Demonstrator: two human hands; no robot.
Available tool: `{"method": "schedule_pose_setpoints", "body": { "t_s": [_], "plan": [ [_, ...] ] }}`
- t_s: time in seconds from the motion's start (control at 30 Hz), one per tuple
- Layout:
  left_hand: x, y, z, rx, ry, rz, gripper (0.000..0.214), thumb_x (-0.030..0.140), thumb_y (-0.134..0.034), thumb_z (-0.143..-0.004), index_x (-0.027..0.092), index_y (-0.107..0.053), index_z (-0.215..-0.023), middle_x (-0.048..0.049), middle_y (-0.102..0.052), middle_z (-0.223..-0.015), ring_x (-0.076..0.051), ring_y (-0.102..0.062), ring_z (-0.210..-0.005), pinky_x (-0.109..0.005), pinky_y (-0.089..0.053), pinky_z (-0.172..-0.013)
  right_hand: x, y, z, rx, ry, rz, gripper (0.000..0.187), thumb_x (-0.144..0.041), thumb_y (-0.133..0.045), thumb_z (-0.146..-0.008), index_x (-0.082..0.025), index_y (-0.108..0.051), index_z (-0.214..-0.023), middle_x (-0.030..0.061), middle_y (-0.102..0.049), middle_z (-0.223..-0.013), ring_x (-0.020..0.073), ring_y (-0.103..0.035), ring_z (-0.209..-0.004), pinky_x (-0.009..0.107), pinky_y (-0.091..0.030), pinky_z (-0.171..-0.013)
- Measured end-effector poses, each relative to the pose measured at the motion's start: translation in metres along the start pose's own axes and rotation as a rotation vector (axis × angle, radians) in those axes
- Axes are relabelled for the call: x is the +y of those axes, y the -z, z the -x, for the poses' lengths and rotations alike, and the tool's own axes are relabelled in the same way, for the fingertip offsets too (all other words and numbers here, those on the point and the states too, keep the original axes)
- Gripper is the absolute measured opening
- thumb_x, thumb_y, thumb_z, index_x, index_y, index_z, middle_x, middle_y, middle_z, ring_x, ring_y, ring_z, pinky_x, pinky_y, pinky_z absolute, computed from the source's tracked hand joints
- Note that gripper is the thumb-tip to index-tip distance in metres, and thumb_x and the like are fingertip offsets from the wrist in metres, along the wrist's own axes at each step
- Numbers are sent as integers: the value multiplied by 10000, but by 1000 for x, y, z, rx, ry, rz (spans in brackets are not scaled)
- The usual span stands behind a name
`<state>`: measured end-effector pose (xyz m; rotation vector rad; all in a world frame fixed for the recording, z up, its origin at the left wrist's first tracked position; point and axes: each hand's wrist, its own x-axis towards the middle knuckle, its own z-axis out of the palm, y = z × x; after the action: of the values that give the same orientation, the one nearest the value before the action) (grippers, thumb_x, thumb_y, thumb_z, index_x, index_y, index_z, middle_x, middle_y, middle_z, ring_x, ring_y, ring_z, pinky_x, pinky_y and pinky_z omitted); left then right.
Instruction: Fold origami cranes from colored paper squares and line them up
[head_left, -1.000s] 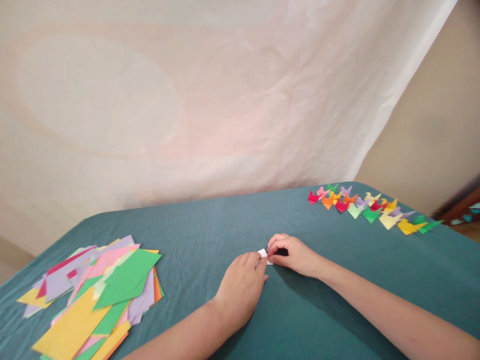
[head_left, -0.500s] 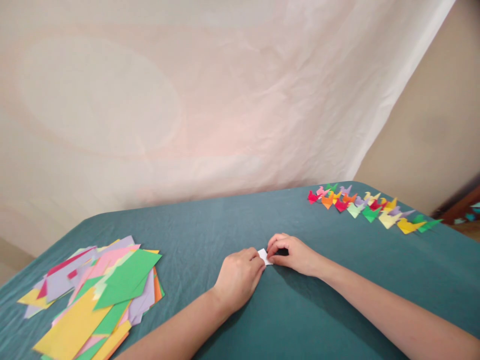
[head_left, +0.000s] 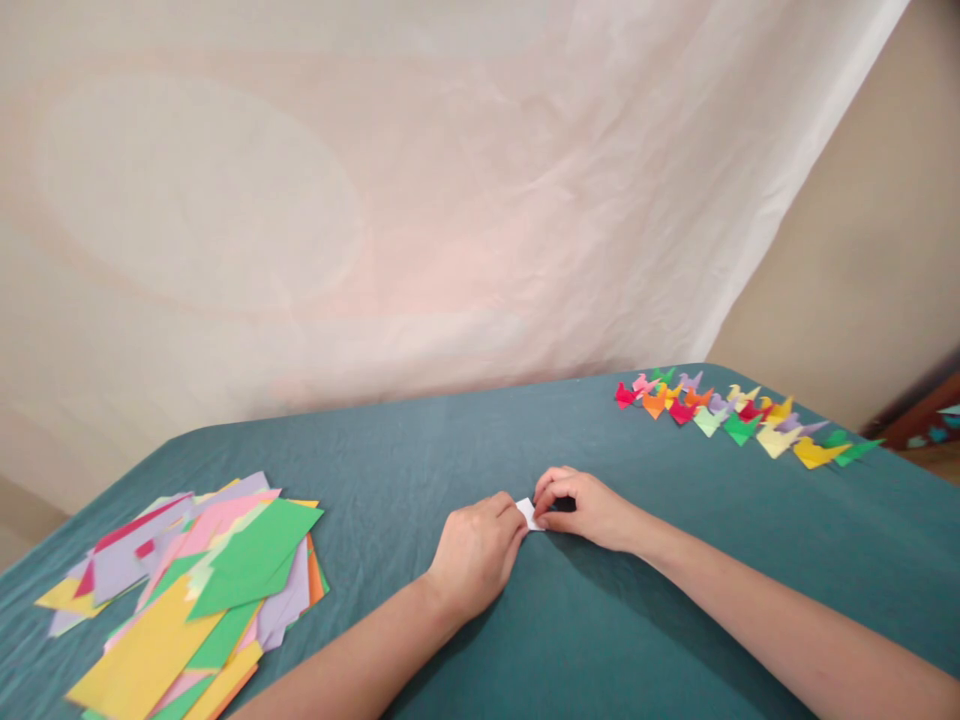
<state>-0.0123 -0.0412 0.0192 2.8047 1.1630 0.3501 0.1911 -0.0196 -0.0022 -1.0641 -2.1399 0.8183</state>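
Observation:
A small piece of white paper point(head_left: 530, 514) lies low over the middle of the table, between my two hands. Its left part is covered by the fingers of my left hand point(head_left: 480, 550), which are closed on it. From the other side my right hand point(head_left: 581, 507) pinches the paper's right edge between thumb and bent fingers. How the paper is folded under the fingers is hidden.
A loose pile of coloured paper sheets point(head_left: 255, 560) spreads over the left side of the table. Several folded paper birds point(head_left: 742, 428) stand in rows at the far right. The table has a dark green cloth point(head_left: 405, 440), with a pale hanging sheet point(head_left: 450, 220) behind it.
Hardly anything differs. The fingers of my left hand have shifted very slightly on the white paper, and my right hand keeps its pinch.

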Motion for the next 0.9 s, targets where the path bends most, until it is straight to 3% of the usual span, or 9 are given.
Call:
{"method": "schedule_pose_setpoints", "body": {
  "t_s": [0.9],
  "plan": [
    [-3, -3, -3, 16, 2, 95, 180, 180, -381, -888, 163, -549, -824, -37, -536, -839, -154, -522, -763, -256, -420, -683, -1, 2, 2, -62, 39, 150, 65, -199, -634, -758, -233, -669, -801, 8, -604, -907, 165, -535, -881, 341, -348, -841]
  ]
}}
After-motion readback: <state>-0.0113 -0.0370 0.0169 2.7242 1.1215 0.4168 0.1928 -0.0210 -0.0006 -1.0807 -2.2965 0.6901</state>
